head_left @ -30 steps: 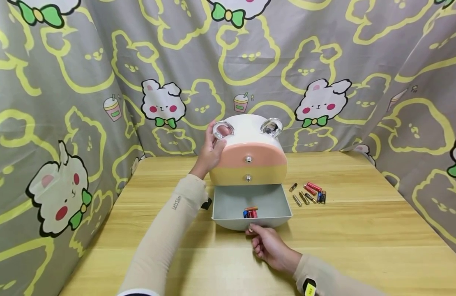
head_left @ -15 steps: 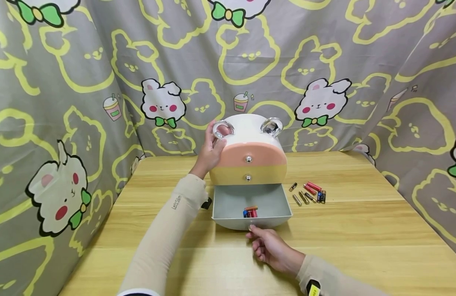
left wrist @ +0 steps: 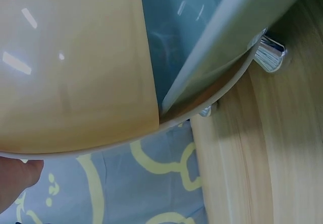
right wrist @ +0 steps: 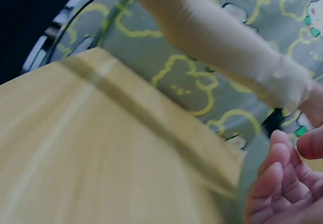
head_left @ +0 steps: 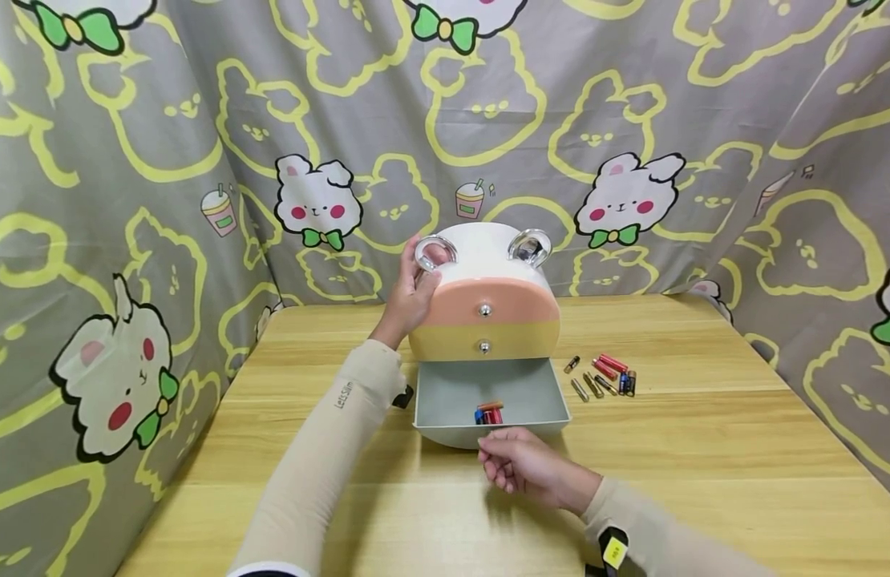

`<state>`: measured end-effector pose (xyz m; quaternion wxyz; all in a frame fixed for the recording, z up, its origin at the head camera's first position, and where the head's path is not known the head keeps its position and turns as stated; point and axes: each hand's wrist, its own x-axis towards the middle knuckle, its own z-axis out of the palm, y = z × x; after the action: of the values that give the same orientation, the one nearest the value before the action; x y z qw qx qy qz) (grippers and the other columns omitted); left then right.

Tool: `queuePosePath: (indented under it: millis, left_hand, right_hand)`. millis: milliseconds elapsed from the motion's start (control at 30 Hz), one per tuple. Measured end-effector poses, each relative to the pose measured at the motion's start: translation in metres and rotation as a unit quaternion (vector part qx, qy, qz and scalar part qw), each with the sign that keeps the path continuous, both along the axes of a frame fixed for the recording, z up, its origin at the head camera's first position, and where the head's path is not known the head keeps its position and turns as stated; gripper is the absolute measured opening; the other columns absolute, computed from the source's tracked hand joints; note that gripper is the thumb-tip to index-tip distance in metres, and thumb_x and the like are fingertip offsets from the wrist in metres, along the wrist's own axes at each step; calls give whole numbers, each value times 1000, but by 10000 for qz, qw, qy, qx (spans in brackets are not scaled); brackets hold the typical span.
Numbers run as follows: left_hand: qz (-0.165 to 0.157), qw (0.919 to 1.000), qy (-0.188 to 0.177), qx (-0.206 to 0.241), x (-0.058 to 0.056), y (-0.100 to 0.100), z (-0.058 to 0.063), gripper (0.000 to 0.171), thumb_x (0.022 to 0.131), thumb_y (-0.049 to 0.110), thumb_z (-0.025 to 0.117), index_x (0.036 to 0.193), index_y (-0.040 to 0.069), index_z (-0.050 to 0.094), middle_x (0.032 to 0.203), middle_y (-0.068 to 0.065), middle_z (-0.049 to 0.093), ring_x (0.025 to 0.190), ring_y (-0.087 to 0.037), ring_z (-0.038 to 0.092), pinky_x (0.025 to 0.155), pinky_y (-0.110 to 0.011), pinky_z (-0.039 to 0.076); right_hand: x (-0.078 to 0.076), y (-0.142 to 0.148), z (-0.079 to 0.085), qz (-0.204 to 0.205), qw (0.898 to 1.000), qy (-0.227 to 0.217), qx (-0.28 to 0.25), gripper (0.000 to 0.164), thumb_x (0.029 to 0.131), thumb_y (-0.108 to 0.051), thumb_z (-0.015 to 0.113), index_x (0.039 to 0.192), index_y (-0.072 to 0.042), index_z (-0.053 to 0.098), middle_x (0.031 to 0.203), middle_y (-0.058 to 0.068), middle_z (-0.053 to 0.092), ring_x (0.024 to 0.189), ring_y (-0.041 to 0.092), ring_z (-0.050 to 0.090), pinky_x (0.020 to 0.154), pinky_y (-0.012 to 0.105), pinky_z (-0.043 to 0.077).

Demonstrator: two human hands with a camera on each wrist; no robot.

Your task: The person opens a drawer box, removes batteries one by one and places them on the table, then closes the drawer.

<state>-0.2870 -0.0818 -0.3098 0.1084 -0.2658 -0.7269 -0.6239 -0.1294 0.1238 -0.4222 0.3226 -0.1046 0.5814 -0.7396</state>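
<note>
A rounded mini drawer cabinet [head_left: 491,248] with a white top, silver ears and orange and yellow drawer fronts stands mid-table. My left hand [head_left: 409,298] grips its left side by the ear; its thumb [left wrist: 20,176] lies along the edge in the left wrist view. Pulled out at the bottom is a grey-green drawer [head_left: 445,397] with several batteries [head_left: 491,415] near its front. My right hand [head_left: 524,463] overlaps the drawer front and hides its knob. In the right wrist view its fingers [right wrist: 267,181] bend loosely, thumb apart, with nothing between them.
Several loose batteries [head_left: 609,367] lie on the wooden table [head_left: 705,449] to the right of the cabinet. A patterned grey curtain [head_left: 387,104] hangs behind and at both sides.
My right hand's fingertips have come off the drawer knob area and the hand has turned slightly, shifting up and left. The left hand, cabinet and drawer stay put.
</note>
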Motion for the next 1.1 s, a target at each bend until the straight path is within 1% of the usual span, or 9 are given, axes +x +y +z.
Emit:
queuePosePath:
  millis: [167,300,433,533,733,833,967,1033,1100]
  left_hand:
    - [108,9999,-71,-111,2,2,1,66,97,1,46,152,3,10,147,-25,37,136,-30,35,110,-34,28]
    - [112,9998,-109,-153,-1,2,1,67,97,2,48,152,5,10,148,-25,36,138,-31,32,112,-37,25]
    - [54,9999,-61,-62,-16,1,-8,69,96,4,50,153,7,11,148,-28,33,140,-35,27,114,-41,20]
    - [149,9999,-61,-27,-27,1,-14,70,95,7,52,152,10,13,146,-27,37,139,-33,30,113,-39,22]
    - [473,9988,-146,-32,-29,5,-10,69,89,9,57,148,14,21,136,-17,47,130,-24,41,107,-38,31]
    - [635,9976,-254,-131,-28,6,-6,67,88,10,59,146,16,25,132,-16,50,125,-23,46,105,-38,34]
    - [803,9957,-371,-257,-27,5,-2,62,89,17,63,141,18,28,123,-15,53,110,-23,52,97,-36,39]
    - [842,9955,-392,-195,-28,5,0,57,91,20,63,138,16,31,118,-15,55,104,-23,54,93,-35,41]
    - [895,9952,-373,-112,-28,6,1,50,95,22,60,136,13,32,114,-15,57,99,-24,56,88,-35,44]
  right_hand:
    - [-12,4,26,43,9995,122,-296,20,100,-15,49,85,-9,60,68,-3,59,55,5,51,50,16,42]
    - [-28,8,45,-210,9985,445,-223,19,100,-12,48,85,-8,60,68,0,59,55,6,52,50,17,43]
    - [-51,13,55,-613,9920,974,521,12,98,-10,52,90,-3,58,72,5,60,58,10,53,52,19,44]
    - [-69,17,56,-703,9745,1600,1409,13,97,-10,54,96,2,58,77,12,61,62,14,54,55,23,47]
    - [-93,19,52,-103,9083,2842,3067,14,94,-11,61,100,1,63,86,12,64,70,21,60,65,37,53]
    - [-99,17,49,401,8503,3490,3919,11,92,-14,65,99,-5,66,86,2,63,76,17,60,70,34,51]
    - [-106,12,43,1046,7538,4179,4961,10,90,-16,68,98,-10,68,82,-5,60,76,13,56,71,33,48]
    - [-109,10,39,1355,7267,4216,5252,11,89,-16,68,99,-11,68,80,-4,59,74,13,55,70,33,47]
    - [-110,9,35,1616,7145,4206,5352,10,89,-15,69,98,-11,69,81,-3,60,75,14,56,71,34,48]
